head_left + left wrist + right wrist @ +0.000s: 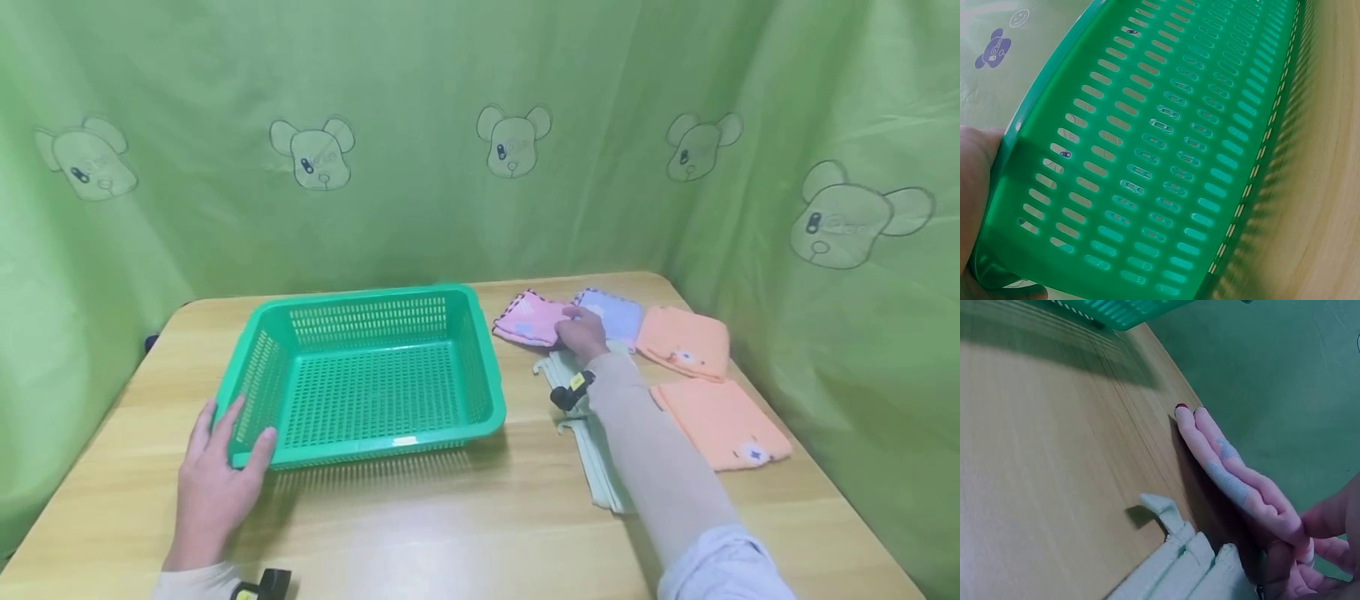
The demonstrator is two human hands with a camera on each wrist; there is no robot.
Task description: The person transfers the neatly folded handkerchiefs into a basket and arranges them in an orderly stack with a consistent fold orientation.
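My left hand [217,483] grips the near left corner of a green plastic basket [491,408], with the thumb and fingers about its rim. In the left wrist view the slotted basket wall [1104,187] fills most of the picture, and part of the hand [975,181] shows at the rim. Over at the back right, my right hand [585,335] pinches one end of a folded pink towel [525,318]. The right wrist view shows the thumb and fingers [1329,515] closed on the end of that towel [1229,478]. Its far end reaches toward the table's back edge.
A folded blue towel [618,317] lies right of the pink one. Pale green folded towels [600,467] lie partly under the right forearm. Two orange towels [686,333] [727,425] lie by the table's right edge. Green curtains [420,225] hang around the wooden table [390,533].
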